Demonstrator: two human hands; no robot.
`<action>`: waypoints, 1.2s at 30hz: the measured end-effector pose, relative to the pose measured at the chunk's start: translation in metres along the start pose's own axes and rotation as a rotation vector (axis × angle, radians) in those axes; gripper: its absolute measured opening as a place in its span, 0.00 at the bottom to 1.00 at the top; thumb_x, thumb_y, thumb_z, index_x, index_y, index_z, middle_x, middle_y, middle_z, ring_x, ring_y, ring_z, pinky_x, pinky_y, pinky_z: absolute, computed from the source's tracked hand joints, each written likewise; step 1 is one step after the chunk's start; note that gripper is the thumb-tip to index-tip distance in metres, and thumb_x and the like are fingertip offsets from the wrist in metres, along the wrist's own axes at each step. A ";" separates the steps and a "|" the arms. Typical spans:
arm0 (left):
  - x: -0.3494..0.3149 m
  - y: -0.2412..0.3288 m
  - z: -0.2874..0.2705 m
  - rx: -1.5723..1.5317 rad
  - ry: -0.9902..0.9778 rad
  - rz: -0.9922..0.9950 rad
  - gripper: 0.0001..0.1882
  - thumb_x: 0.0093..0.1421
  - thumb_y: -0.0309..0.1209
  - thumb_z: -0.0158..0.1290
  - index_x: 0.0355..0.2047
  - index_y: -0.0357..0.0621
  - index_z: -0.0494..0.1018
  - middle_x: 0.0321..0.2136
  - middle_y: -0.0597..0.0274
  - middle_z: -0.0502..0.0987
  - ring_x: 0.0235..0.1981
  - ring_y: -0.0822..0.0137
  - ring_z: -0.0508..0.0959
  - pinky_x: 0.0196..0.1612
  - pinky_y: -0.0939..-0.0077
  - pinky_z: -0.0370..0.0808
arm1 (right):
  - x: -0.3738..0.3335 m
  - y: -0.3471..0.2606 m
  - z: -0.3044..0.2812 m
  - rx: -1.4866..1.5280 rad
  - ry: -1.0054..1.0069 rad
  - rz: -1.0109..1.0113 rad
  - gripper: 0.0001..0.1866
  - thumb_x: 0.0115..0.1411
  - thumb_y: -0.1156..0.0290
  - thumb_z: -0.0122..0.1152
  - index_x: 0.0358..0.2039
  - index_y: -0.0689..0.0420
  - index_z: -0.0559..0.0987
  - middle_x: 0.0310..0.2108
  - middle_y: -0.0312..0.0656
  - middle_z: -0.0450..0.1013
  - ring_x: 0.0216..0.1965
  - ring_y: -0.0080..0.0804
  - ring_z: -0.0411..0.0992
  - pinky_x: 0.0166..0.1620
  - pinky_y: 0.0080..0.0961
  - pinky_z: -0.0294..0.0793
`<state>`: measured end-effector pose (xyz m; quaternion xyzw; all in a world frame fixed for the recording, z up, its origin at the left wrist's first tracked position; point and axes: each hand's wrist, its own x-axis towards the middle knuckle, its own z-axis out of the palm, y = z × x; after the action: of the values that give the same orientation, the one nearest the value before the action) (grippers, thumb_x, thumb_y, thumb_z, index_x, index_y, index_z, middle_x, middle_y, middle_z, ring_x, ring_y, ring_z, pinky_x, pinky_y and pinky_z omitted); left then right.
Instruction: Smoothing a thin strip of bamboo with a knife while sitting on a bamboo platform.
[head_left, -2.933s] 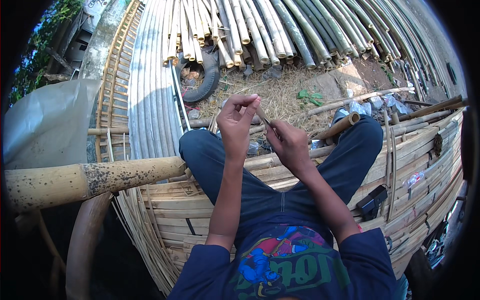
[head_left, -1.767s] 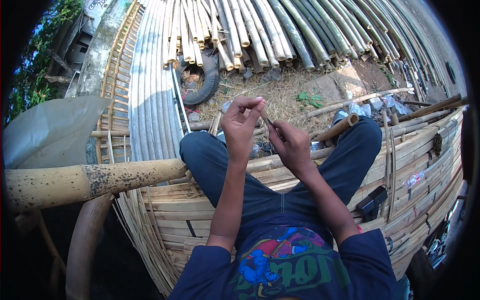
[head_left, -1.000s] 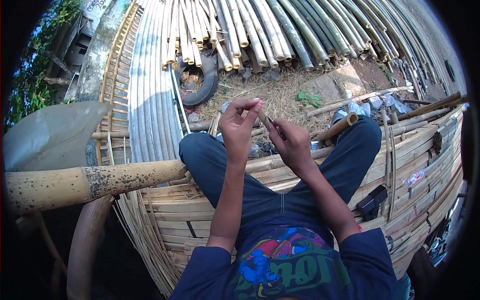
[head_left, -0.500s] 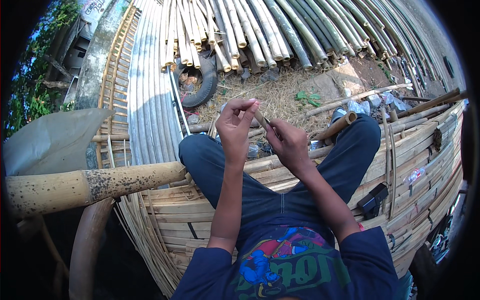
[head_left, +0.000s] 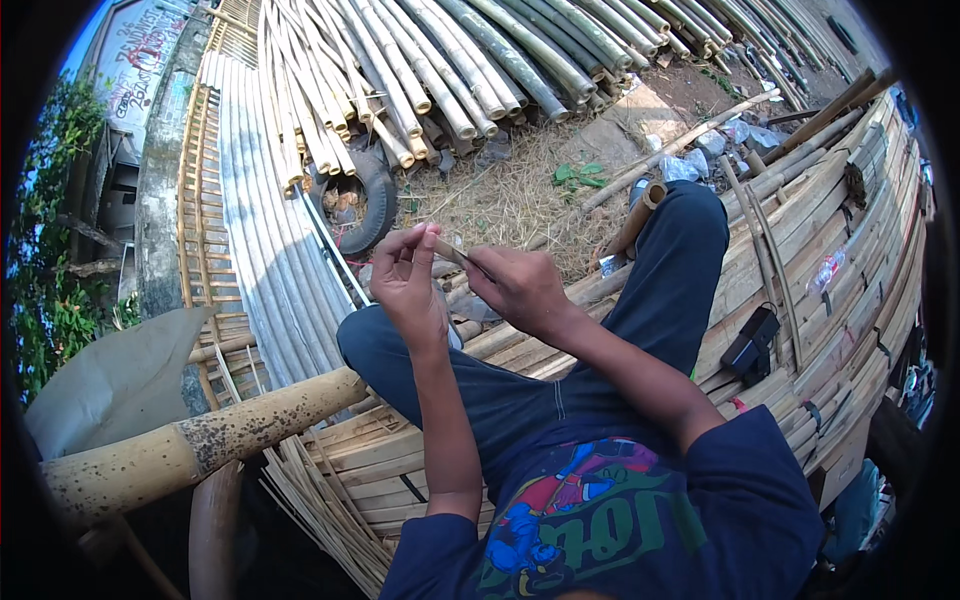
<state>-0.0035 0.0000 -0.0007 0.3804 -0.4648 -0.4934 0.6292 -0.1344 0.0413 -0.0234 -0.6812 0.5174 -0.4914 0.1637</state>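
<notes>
Over my lap, my left hand pinches the tip of a short bamboo strip between thumb and fingers. My right hand is closed around the strip's other end. A thin dark edge shows at the right fingertips, perhaps a blade; the fingers hide most of it. The strip slopes down from my left hand to my right. Beneath my hands are my knees and the split-bamboo slats I sit on.
A thick spotted bamboo pole comes in from the left to my left knee. Ahead lie a tyre, corrugated sheets and long bamboo poles. A black box-like object rests on the slats at right, near a plastic bottle.
My view has turned, tilting the surroundings. Both hands have shifted left and slightly down in the picture, and the strip now lies flatter between them. The grips look the same.
</notes>
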 end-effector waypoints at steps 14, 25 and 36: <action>-0.001 -0.002 0.000 0.034 0.000 0.035 0.07 0.59 0.17 0.51 0.39 0.33 0.71 0.37 0.56 0.72 0.40 0.64 0.76 0.52 0.58 0.76 | 0.001 0.004 -0.001 -0.006 0.060 -0.064 0.05 0.54 0.71 0.60 0.30 0.55 0.73 0.16 0.40 0.69 0.17 0.38 0.71 0.18 0.34 0.69; 0.001 0.005 0.000 -0.076 -0.122 -0.043 0.17 0.65 0.38 0.41 0.42 0.34 0.70 0.39 0.50 0.73 0.43 0.60 0.74 0.52 0.61 0.70 | 0.008 0.002 0.001 0.021 0.109 -0.060 0.06 0.55 0.70 0.59 0.31 0.55 0.73 0.18 0.39 0.69 0.17 0.37 0.71 0.18 0.32 0.69; -0.002 0.005 0.001 -0.086 -0.107 -0.063 0.19 0.66 0.40 0.39 0.43 0.35 0.69 0.39 0.49 0.73 0.43 0.61 0.73 0.51 0.66 0.69 | 0.017 -0.010 -0.005 0.029 0.080 -0.067 0.06 0.53 0.73 0.61 0.32 0.57 0.75 0.20 0.41 0.71 0.19 0.37 0.73 0.20 0.31 0.69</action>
<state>-0.0037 0.0030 0.0043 0.3406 -0.4640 -0.5521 0.6032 -0.1334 0.0317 -0.0051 -0.6755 0.4933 -0.5308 0.1361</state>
